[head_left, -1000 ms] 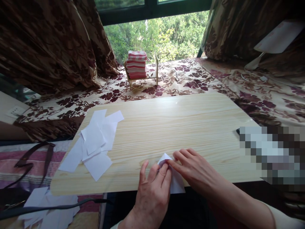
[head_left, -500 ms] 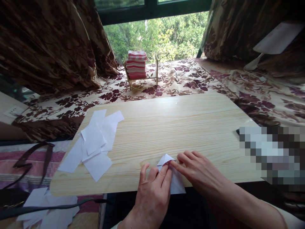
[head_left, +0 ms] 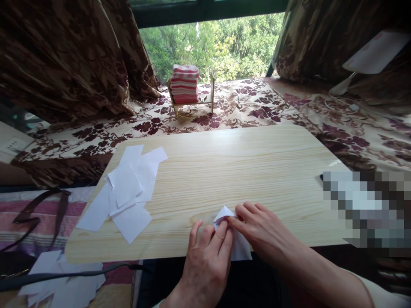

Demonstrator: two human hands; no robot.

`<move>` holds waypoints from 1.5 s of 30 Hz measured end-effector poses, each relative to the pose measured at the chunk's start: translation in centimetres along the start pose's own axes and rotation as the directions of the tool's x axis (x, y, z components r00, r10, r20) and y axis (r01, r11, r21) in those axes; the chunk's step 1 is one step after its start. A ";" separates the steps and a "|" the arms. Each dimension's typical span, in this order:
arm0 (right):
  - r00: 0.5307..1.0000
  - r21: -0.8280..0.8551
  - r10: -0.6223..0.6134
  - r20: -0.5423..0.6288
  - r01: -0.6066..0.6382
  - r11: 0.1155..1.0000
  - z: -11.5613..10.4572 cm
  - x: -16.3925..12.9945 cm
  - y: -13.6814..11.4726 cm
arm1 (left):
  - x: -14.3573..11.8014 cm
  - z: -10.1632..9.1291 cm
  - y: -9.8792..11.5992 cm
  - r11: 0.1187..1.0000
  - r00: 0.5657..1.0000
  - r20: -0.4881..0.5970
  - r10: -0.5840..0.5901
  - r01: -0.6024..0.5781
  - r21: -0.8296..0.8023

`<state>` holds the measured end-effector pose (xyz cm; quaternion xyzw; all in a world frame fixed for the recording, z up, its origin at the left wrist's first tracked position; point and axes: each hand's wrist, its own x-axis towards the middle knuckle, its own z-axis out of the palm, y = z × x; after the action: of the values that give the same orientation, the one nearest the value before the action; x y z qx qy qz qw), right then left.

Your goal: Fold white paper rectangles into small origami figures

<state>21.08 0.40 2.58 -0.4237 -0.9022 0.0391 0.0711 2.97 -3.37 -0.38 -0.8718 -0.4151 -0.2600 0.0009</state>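
A partly folded sheet of white paper (head_left: 240, 248) lies at the front edge of the table, its folded tip (head_left: 224, 211) pointing away from me. My left hand (head_left: 208, 252) bears down on it from the left, index and middle fingers on the fold and the other fingers bent. From the right, my right hand (head_left: 257, 220) holds the fold at its thumb and fingertips, beside the left fingertips. Both hands partly cover the sheet, so the exact grip under the fingers is hidden.
Several loose white papers (head_left: 125, 186) overlap on the wooden table (head_left: 244, 167) at left. More papers (head_left: 70, 282) lie below it, crossed by a dark strap (head_left: 96, 272). A blurred-out object (head_left: 362, 209) is at right. Behind stands a small rack with folded striped cloths (head_left: 184, 85).
The right hand's fingers have shifted slightly along the fold, and the flap at the tip looks a little changed. The left hand stays on the paper. The view has moved slightly.
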 end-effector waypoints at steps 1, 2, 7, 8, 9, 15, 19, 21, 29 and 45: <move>1.000 -0.015 0.003 -0.011 -0.003 1.000 0.1 0.0 -0.1 | 0.0 0.0 0.0 1.000 1.000 0.011 0.009 -0.009 0.011; 1.000 -0.028 0.007 -0.019 -0.008 1.000 0.1 0.0 -0.1 | 0.0 0.0 0.1 1.000 1.000 0.019 0.019 -0.020 0.023; 1.000 -0.015 0.028 -0.004 -0.028 0.999 0.2 -0.1 -0.2 | 0.0 0.0 0.3 0.998 1.000 0.016 0.016 -0.017 0.060; 1.000 -0.010 0.028 -0.003 -0.028 1.000 0.2 -0.1 -0.3 | 0.0 0.0 0.3 0.998 1.000 0.012 0.010 -0.011 0.060; 1.000 -0.011 0.028 -0.006 -0.028 1.000 0.2 -0.1 -0.3 | 0.0 0.0 0.3 0.998 1.000 0.006 0.009 -0.009 0.060; 0.996 -0.040 0.063 -0.069 -0.066 0.997 0.4 0.3 -0.7 | 0.1 0.1 0.5 0.998 1.000 -0.003 0.027 -0.027 0.065; 0.996 0.004 0.036 -0.079 -0.035 0.999 0.6 0.0 -0.6 | 0.1 0.1 0.6 0.999 1.000 -0.020 -0.002 0.002 0.048; 0.996 0.018 0.043 -0.074 -0.042 0.999 0.6 -0.3 -0.4 | 0.1 -0.3 0.5 1.000 1.000 -0.015 0.003 -0.003 0.021; 0.998 0.107 0.067 -0.013 -0.066 0.992 0.1 -0.2 0.4 | 0.0 -2.0 -1.4 0.989 0.990 -0.032 -0.138 0.136 -0.058; 0.988 0.024 0.071 -0.140 -0.068 0.997 0.9 -0.5 -0.6 | 0.2 -1.2 -0.7 0.991 0.994 0.008 -0.111 0.111 -0.073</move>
<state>20.83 -0.35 1.74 -0.4557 -0.8792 0.0204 0.1373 2.02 -3.06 0.61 -0.8472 -0.4533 -0.2731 -0.0463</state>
